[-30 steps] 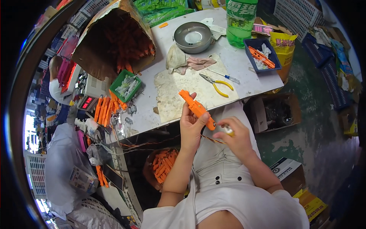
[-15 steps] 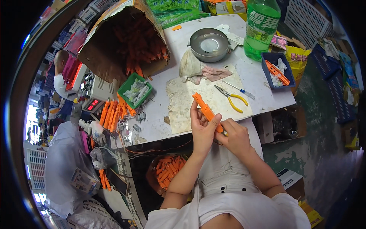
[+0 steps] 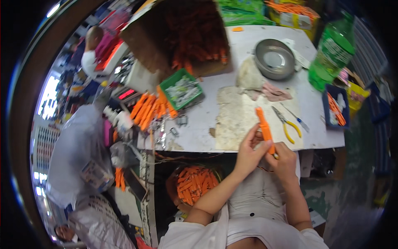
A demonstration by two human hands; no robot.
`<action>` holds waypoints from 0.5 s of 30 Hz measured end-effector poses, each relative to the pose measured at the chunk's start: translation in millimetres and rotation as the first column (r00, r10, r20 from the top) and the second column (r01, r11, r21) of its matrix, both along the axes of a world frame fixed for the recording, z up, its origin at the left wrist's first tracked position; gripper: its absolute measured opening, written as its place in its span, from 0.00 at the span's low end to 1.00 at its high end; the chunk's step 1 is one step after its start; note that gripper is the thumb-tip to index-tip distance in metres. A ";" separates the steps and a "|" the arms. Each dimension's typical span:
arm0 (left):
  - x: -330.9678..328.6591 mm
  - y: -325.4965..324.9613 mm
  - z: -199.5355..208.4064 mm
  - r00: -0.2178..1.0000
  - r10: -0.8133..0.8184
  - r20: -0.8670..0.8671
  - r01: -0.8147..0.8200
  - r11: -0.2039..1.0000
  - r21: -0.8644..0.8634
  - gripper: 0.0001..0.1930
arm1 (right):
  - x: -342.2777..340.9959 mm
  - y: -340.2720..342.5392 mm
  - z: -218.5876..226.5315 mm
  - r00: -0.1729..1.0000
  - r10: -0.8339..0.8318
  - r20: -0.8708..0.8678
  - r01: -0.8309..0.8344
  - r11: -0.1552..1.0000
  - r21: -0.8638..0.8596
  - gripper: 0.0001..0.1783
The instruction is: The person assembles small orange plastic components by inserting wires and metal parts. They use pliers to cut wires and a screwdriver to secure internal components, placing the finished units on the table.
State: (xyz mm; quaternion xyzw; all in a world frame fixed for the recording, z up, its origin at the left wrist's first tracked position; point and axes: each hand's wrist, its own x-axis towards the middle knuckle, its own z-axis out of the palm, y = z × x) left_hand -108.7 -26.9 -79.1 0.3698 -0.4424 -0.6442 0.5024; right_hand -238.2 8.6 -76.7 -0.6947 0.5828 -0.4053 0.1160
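My left hand (image 3: 248, 152) grips a long orange plastic piece (image 3: 264, 129) near its lower end, holding it upright over the front edge of the white table (image 3: 215, 116). My right hand (image 3: 285, 159) is closed on the bottom end of the same orange piece, touching the left hand. Both hands sit just in front of my lap. Yellow-handled pliers (image 3: 287, 123) lie on the table just right of the orange piece.
A metal bowl (image 3: 274, 59), a green bottle (image 3: 332, 54), a green tray (image 3: 181, 89) and a big cardboard box of orange pieces (image 3: 182, 37) stand on the table. Loose orange pieces (image 3: 147, 110) lie at the left edge. A basket of orange pieces (image 3: 192, 184) sits under the table.
Both hands with the orange piece stay together at the table's front edge; the right hand has closed in on the piece's lower end. The view has shifted slightly.
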 end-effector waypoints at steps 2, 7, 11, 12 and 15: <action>1.3 1.0 -4.1 1.000 -0.006 -0.014 0.005 0.999 -0.052 0.30 | 5.1 2.7 1.2 1.000 0.013 0.006 -0.013 1.000 0.020 0.13; 3.4 5.7 3.3 0.994 -0.043 -0.104 0.048 0.998 0.048 0.29 | 0.3 8.8 4.5 0.987 0.090 0.135 -0.101 0.992 0.080 0.16; 19.8 4.8 9.7 0.985 -0.039 -0.171 0.061 0.990 0.126 0.28 | -33.1 31.9 11.0 0.723 -0.119 0.681 -0.176 0.921 0.347 0.20; 25.8 6.3 5.6 0.978 -0.043 -0.204 0.073 0.987 0.144 0.27 | -49.9 41.6 9.5 0.664 -0.175 0.727 -0.124 0.933 0.338 0.20; 41.7 14.1 4.9 0.958 -0.049 -0.282 0.112 0.971 0.211 0.26 | -103.3 70.4 9.1 0.668 -0.396 0.630 0.067 0.875 0.480 0.19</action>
